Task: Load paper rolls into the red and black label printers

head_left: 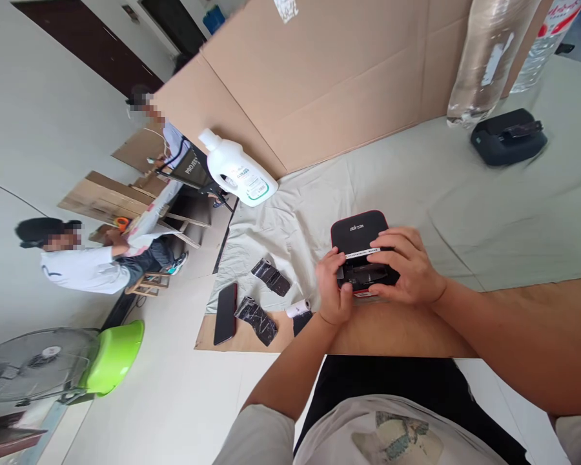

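Note:
A black label printer (357, 231) with red trim and white lettering on its raised lid lies at the table's front edge. Its lid is open, showing a dark inner compartment, with a white printed strip (362, 253) along the hinge side. My left hand (333, 287) is closed round the printer's left side, thumb at the near edge. On the right side my right hand (409, 266) grips it, fingers reaching over the strip and the opening. Whether a roll sits inside is unclear. Left of the printer lie a white roll (299, 309) and two black wrapped rolls (271, 276).
A smartphone (225, 313) lies at the table's left end. Behind stand a white detergent bottle (239, 171), a cardboard panel (329, 71) and a clear water bottle (487, 64). Another black device (508, 137) rests back right. Two people sit beyond, near a fan (39, 361).

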Demonstrator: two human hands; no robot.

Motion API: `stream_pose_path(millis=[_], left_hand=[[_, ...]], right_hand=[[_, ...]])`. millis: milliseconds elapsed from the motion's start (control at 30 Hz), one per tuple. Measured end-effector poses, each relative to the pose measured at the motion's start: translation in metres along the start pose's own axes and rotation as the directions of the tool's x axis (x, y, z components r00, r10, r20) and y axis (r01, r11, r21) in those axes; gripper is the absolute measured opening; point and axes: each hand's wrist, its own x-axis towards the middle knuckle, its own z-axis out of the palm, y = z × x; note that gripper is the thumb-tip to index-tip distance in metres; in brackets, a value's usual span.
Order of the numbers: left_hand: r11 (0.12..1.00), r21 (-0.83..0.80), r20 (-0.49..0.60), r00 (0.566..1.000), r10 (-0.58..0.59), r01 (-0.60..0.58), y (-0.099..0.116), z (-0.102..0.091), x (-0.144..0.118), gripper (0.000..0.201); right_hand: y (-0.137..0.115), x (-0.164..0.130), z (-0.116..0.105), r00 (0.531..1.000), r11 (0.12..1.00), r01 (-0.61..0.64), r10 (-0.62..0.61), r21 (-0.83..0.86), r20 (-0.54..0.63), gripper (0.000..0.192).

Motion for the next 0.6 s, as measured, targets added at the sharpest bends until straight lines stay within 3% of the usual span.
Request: stream_pose_path(millis=[167,433,533,600], left_hand=[[0.997,0.076,-0.124,0.992,0.027,-0.017,-0.009,0.016,-0.010,0.050],[0.994,0.078,-0.122,0.989,0.084,-0.075,-0.015,0.016,-0.009,0.038],[0.998,0.026,-0.124,0.991,0.056,-0.053,-0.015,0.017,-0.012,0.039],[1.000,0.008,-0.156,0.988,-0.024,0.026,-0.017,0.018,-0.017,0.053]], right_hand=[[0.000,-0.002,0.003,0.997,0.997,-0.078,0.077,0.021,0.023,0.054],[-0.008,0.000,0.004,0.998,0.986,-0.055,0.056,-0.158,-0.001,0.024],[-0.007,0.000,0.003,0.997,0.992,-0.073,0.074,-0.099,0.000,0.021],[-0.002,-0.002,0.002,0.994,0.994,-0.106,0.107,0.026,-0.017,0.023]])
